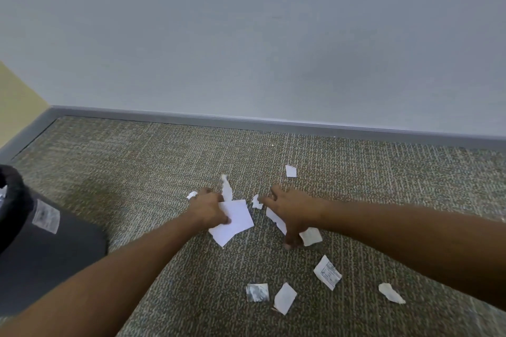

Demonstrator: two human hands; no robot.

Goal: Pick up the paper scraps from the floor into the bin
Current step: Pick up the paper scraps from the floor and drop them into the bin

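White paper scraps lie scattered on the carpet. My left hand (208, 209) is shut on a large white sheet (235, 223), with a thin strip (226, 191) sticking up behind it. My right hand (289, 215) reaches down over a torn scrap (274, 218), fingers spread; its thumb touches a crumpled piece (310, 236). A small scrap (256, 202) lies between my hands. The black bin (41, 249) stands at the left, its liner rim at the frame edge.
More scraps lie nearer to me: a printed piece (327, 272), a white piece (285, 298), a grey foil-like square (257, 292), one at the right (391, 293). One scrap (290, 171) lies farther off. The wall and grey baseboard (273, 124) run behind.
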